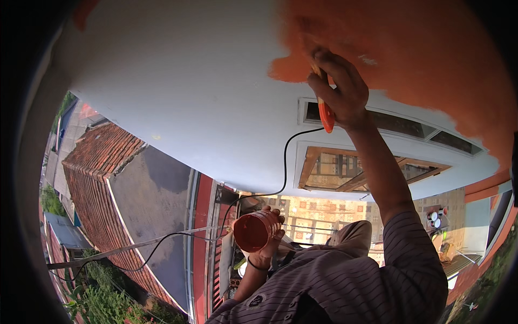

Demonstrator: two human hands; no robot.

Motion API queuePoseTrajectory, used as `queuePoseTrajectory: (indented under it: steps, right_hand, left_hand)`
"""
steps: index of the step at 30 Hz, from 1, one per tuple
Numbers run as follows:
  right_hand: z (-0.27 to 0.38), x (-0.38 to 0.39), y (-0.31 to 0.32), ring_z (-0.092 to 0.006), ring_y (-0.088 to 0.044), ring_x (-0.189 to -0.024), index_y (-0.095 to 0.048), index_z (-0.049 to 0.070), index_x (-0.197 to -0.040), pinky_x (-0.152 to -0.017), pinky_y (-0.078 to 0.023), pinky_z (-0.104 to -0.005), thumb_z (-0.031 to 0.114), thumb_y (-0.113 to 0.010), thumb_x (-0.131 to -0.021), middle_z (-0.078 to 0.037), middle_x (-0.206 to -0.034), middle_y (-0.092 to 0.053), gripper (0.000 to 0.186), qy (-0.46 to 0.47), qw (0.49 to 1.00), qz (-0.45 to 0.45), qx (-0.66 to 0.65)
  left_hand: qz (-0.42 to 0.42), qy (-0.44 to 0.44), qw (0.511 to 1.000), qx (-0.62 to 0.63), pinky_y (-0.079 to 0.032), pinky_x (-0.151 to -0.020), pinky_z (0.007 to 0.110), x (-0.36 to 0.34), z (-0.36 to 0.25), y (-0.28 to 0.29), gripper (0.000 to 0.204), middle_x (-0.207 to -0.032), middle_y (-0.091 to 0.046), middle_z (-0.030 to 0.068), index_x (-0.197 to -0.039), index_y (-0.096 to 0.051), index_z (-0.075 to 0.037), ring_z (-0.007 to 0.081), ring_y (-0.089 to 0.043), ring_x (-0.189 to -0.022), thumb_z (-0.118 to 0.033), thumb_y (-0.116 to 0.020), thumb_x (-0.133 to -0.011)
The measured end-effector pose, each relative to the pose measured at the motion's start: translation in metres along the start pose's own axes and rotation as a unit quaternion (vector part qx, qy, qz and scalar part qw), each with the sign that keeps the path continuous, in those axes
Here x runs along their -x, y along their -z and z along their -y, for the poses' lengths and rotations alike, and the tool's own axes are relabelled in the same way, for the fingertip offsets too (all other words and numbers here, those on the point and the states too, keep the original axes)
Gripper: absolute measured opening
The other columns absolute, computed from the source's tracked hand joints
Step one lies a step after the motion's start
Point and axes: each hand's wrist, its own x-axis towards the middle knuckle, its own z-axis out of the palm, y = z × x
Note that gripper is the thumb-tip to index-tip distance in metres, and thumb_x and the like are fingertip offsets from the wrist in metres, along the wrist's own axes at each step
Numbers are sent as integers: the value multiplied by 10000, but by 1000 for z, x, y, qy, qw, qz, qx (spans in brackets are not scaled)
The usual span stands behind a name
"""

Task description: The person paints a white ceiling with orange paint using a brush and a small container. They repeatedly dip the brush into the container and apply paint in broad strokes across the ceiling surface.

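Note:
My right hand [345, 92] is raised to the wall, its fingers wrapped round a paintbrush [326, 114] with an orange-red handle. The brush head points up at the edge of the orange paint [415, 59]; my fingers and blur partly hide the bristles. Pale white-grey wall [199, 92] lies left of and below that coat. Lower down, near my body, my left hand [265, 255] grips a small round paint pot [253, 231] from its right side and underneath. Its open mouth shows reddish-orange paint inside and on the walls.
Below the painted area are a narrow vent window [399, 123] and a wood-framed window [310, 170]. A black cable [285, 162] hangs across the wall and runs left past a rail [135, 248]. Far below are patterned floor tiles [302, 208], several cans [433, 217] and a tiled roof [102, 148].

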Motion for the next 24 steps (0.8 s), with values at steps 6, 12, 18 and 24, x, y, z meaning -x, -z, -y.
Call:
queuePoseTrajectory:
  steps: [6, 12, 18, 24]
  right_hand:
    - [3, 39, 32, -241, -743, -1032, -733, 135, -947, -826, -679, -320, 78, -809, -883, -84, -1195, -697, 115, -192, 960, 89, -184]
    - [-13, 58, 64, -275, -765, -1053, -748, 121, -1000, -830, -690, -336, 9, -846, -869, -134, -1200, -708, 198, -138, 982, -11, 130]
    - [-20, 76, 89, -259, -762, -960, -733, 119, -968, -706, -655, -305, -38, -833, -787, -105, -1152, -716, 260, -151, 986, 29, -69]
    - [-62, 43, 127, -253, -775, -924, -749, 74, -973, -687, -672, -282, -22, -819, -860, -152, -1111, -711, 164, -221, 947, -117, 204]
  left_hand:
    - [-9, -4, 999, -45, -606, -950, 520, 1, -1, -3, 628, -1452, -590, 180, -1517, -542, -97, 347, -547, -1378, -477, -656, -1031]
    - [-32, 6, 999, -3, -608, -948, 515, 6, 1, -7, 585, -1443, -589, 178, -1494, -567, -96, 350, -560, -1352, -453, -658, -1039]
    - [-29, 38, 999, -18, -618, -942, 510, 0, 4, -18, 568, -1429, -601, 154, -1461, -602, -93, 353, -562, -1347, -463, -664, -1035]
    - [-48, 44, 998, -15, -623, -921, 504, 0, 15, -20, 546, -1412, -615, 144, -1451, -611, -100, 367, -563, -1342, -439, -676, -1028]
